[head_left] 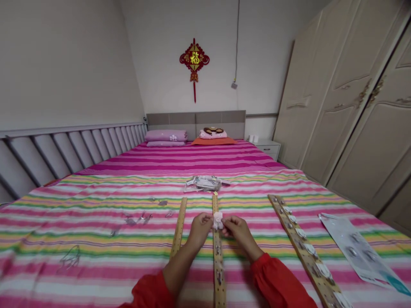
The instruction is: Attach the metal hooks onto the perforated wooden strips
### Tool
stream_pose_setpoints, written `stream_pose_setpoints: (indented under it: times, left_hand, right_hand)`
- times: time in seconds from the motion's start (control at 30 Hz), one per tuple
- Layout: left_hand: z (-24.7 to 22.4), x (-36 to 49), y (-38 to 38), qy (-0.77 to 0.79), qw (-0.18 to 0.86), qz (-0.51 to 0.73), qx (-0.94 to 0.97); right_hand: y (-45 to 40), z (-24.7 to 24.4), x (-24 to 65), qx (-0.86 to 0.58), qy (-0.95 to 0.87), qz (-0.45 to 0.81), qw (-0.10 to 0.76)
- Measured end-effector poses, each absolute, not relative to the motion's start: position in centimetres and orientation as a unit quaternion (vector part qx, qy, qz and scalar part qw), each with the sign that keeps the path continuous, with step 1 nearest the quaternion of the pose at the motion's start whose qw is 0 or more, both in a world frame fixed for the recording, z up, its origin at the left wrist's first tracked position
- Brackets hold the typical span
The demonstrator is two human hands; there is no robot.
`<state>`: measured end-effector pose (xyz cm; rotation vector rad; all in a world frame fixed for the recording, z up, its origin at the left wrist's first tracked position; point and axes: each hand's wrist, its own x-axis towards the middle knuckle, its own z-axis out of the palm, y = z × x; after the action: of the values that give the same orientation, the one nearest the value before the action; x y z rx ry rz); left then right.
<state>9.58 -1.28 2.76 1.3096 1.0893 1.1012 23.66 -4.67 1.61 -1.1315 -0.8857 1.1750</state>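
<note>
Both hands meet over the middle wooden strip (218, 261), which has a row of holes and small metal pieces along it. Between them is a small white square piece (218, 217) with a rounded shape on its face. My left hand (201, 229) pinches its left edge. The fingers of my right hand (238, 231) are closed at its right edge. A metal bit shows just under the white piece, and whether it is joined to it I cannot tell. Left of my left hand lies a second wooden strip (180, 222) with holes.
At right lies a wooden strip (298, 244) carrying white round pieces and metal bits. Beside it is a clear package (359, 250). Small metal pieces (138, 219) and a thin clear wrapper (69, 258) are scattered left. A pile of packets (207, 183) lies ahead on the striped bedspread (105, 269).
</note>
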Motion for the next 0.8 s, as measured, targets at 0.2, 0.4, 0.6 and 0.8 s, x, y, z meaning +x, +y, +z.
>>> stream_pose_setpoints:
  times: [0.2, 0.4, 0.6, 0.8]
  left_hand:
    - [0.9, 11.1, 3.4, 0.498, 0.484, 0.447, 0.564]
    - [-0.7, 12.2, 5.8, 0.533, 0.466, 0.424, 0.565]
    - [-1.0, 12.5, 6.7, 0.545, 0.442, 0.415, 0.579]
    - [-1.5, 12.6, 7.0, 0.563, 0.428, 0.408, 0.577]
  right_hand:
    - [0.0, -0.2, 24.8, -0.506, -0.38, 0.497, 0.594]
    - [2.3, -2.2, 25.3, -0.514, -0.383, 0.483, 0.596]
    - [3.6, -3.4, 25.4, -0.523, -0.38, 0.48, 0.593]
    - [4.3, -4.1, 25.4, -0.532, -0.384, 0.472, 0.588]
